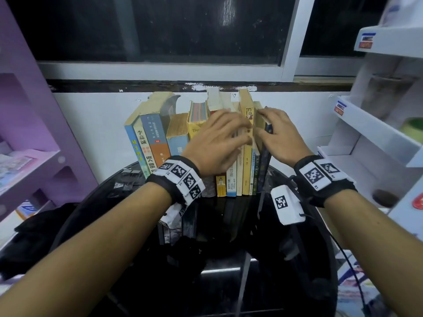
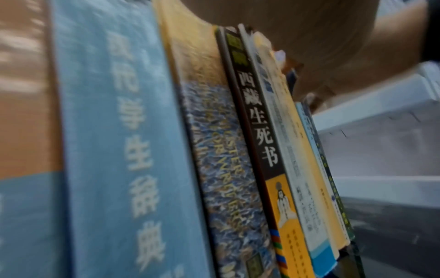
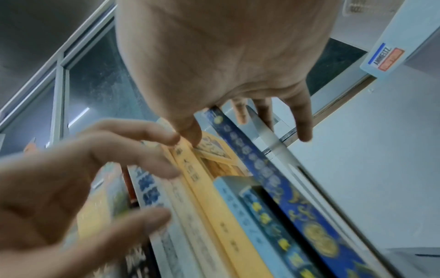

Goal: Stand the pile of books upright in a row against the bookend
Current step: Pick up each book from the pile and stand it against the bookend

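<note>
Squaring up the last books at the right end of the row

The row of upright paperback books (image 1: 206, 143) is standing on the glossy black round surface (image 1: 229, 225) against the white wall, the leftmost few leaning. The right hand (image 1: 278, 136) is curling its fingers over the top of the dark blue thin book (image 1: 265, 161) at the row's right end, while the left hand (image 1: 217, 143) is lying with loose, spread fingers on the yellow-spined book (image 1: 247, 165) beside it. No bookend is identifiable. Judging by this, the next move calls for pressing these volumes together and straightening the leaners.
</note>
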